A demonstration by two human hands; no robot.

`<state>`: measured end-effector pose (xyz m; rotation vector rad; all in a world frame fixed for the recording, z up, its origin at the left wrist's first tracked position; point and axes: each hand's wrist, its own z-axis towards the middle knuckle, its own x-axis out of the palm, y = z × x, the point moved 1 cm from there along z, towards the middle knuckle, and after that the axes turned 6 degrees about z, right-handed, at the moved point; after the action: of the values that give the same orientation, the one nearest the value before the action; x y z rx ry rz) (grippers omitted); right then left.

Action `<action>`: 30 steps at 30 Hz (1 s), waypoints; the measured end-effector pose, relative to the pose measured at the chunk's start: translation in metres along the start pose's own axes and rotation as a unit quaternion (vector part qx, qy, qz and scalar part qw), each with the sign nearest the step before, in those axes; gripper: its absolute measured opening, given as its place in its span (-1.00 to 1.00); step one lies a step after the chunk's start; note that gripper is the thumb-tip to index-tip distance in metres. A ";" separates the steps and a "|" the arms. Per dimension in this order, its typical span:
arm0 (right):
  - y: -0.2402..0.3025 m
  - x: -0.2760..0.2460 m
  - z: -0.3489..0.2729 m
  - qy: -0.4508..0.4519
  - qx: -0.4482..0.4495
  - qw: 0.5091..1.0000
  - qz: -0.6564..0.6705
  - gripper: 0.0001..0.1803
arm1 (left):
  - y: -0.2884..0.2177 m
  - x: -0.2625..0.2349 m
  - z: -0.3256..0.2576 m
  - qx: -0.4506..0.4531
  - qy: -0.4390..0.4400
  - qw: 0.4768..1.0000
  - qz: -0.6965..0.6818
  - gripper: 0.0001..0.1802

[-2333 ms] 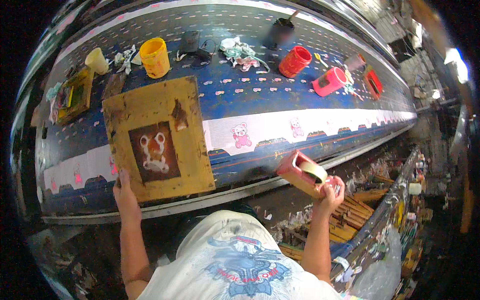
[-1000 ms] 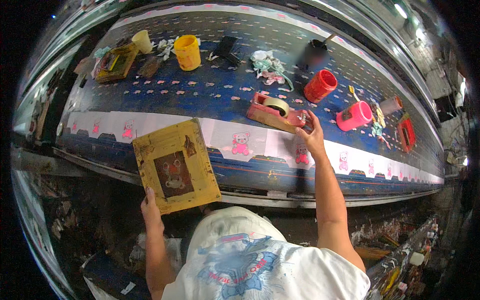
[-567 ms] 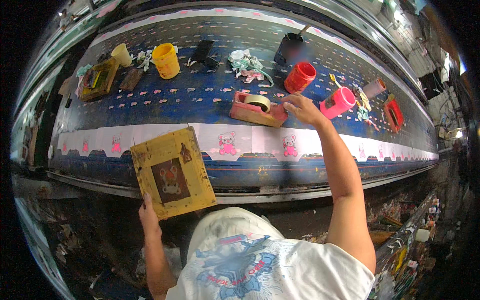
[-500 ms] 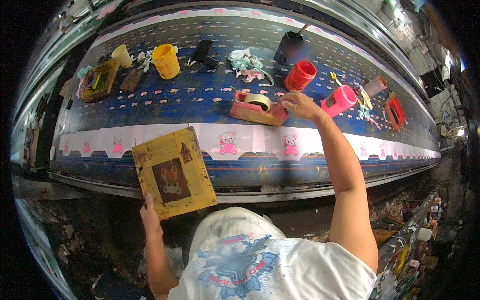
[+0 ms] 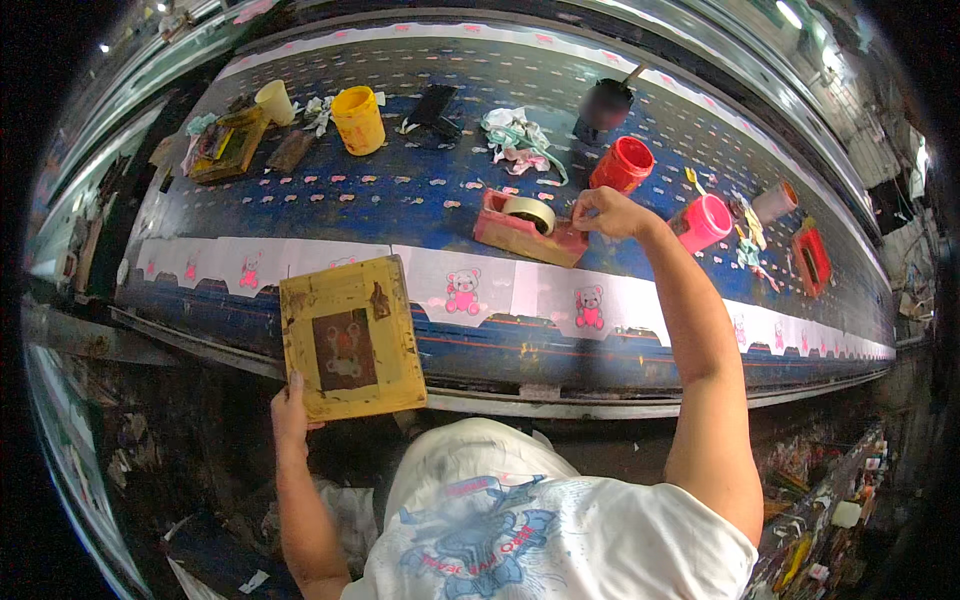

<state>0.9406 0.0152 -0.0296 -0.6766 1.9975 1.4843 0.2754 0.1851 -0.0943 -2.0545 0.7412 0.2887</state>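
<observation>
My left hand [image 5: 290,414] grips the lower left edge of a yellow-stained screen-printing frame [image 5: 392,340], which is held up in front of the table's near edge. Its dark mesh window bears a bear outline. Over the table, my right hand [image 5: 612,214] has its fingertips pinched together at the right end of a worn pink tape dispenser [image 5: 530,245]. A roll of cream tape [image 5: 541,208] sits in that dispenser. Anything between those fingertips is too small to make out. Along the near side runs a row of white paper pieces [image 5: 440,283] printed with pink bears.
Behind the dispenser stand a red tub [image 5: 622,166], a pink tub [image 5: 700,222] and a dark pot [image 5: 603,106] with a handle sticking out. Crumpled rags [image 5: 520,135] lie mid-table. A yellow tub [image 5: 358,122] and another frame [image 5: 240,150] are at the left.
The whole view has shifted, so the table items sit further right. The frame in my left hand has turned more upright. My right hand's fingertips remain at the dispenser's right end.
</observation>
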 end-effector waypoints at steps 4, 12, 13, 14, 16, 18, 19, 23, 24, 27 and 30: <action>0.013 -0.007 -0.003 -0.028 -0.006 0.998 0.062 -0.86 | -0.003 -0.004 -0.005 0.012 -0.039 0.997 0.070 -0.28; 0.012 -0.005 -0.014 0.022 0.060 0.989 0.133 -0.91 | -0.003 -0.037 -0.028 0.166 -0.321 0.896 0.258 -0.40; 0.009 -0.002 -0.016 0.022 0.074 0.982 0.171 -0.91 | -0.012 -0.039 -0.035 0.187 -0.341 0.881 0.270 -0.41; -0.003 0.000 -0.017 0.021 0.069 0.976 0.207 -0.93 | -0.022 -0.039 -0.039 0.204 -0.352 0.869 0.281 -0.45; -0.005 0.000 -0.019 0.017 0.068 0.968 0.241 -0.94 | -0.047 -0.030 -0.050 0.272 -0.371 0.836 0.299 -0.46; -0.006 0.000 -0.023 0.019 0.058 0.960 0.272 -0.93 | -0.070 -0.019 -0.055 0.363 -0.365 0.807 0.289 -0.51; -0.007 0.000 -0.026 0.023 0.048 0.957 0.285 -0.93 | -0.083 -0.012 -0.059 0.393 -0.358 0.795 0.291 -0.51; -0.033 0.000 -0.039 0.030 0.059 0.935 0.349 -0.89 | -0.147 0.037 -0.074 0.505 -0.299 0.761 0.275 -0.50; -0.037 0.002 -0.041 0.018 0.063 0.931 0.360 -0.87 | -0.160 0.052 -0.077 0.528 -0.278 0.756 0.269 -0.50; -0.048 0.011 -0.041 0.004 0.072 0.917 0.393 -0.86 | -0.201 0.105 -0.090 0.575 -0.202 0.749 0.258 -0.49; -0.053 0.013 -0.039 -0.004 0.065 0.933 0.355 -0.83 | -0.226 0.164 -0.092 0.647 -0.130 0.715 0.229 -0.50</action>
<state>0.9623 -0.0373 -0.0657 0.1484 2.4443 1.6930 0.5352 0.1377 0.0358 -0.4566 0.8811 0.2098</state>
